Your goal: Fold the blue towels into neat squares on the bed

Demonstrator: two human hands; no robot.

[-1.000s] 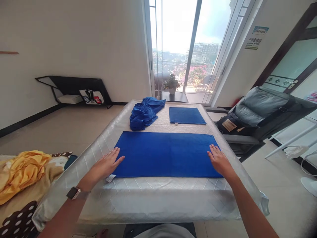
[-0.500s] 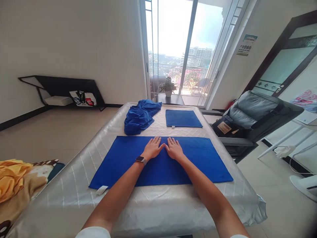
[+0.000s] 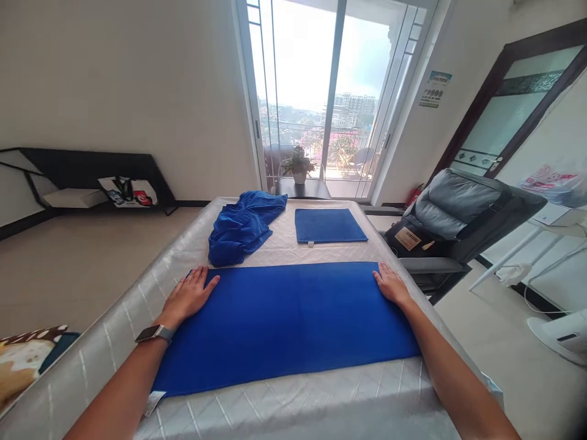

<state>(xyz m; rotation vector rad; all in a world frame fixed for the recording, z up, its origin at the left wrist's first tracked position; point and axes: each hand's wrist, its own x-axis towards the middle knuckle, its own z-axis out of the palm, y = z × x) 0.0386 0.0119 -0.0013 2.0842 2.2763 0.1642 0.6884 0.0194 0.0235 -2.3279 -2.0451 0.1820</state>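
Note:
A blue towel (image 3: 293, 318) lies flat as a wide rectangle across the table, with a white label (image 3: 155, 401) at its near left corner. My left hand (image 3: 190, 294) rests palm down on its far left corner, fingers stretched out, a watch on the wrist. At the far right corner my right hand (image 3: 391, 282) lies flat, partly over the edge. Beyond the towel, a crumpled blue cloth (image 3: 243, 227) sits at the left. To its right is a smaller, neatly folded blue towel (image 3: 330, 225) with a small label on its near edge.
A silvery quilted cover (image 3: 257, 403) drapes the table. A dark armchair (image 3: 458, 208) with a bag (image 3: 408, 239) stands close on the right. Behind the table is a potted plant (image 3: 299, 165) on a small dark table, before glass doors. Patterned fabric (image 3: 22, 366) lies at lower left.
My hands have slid apart from the middle of the towel, the left to its far left corner and the right to its far right corner. The view has shifted slightly.

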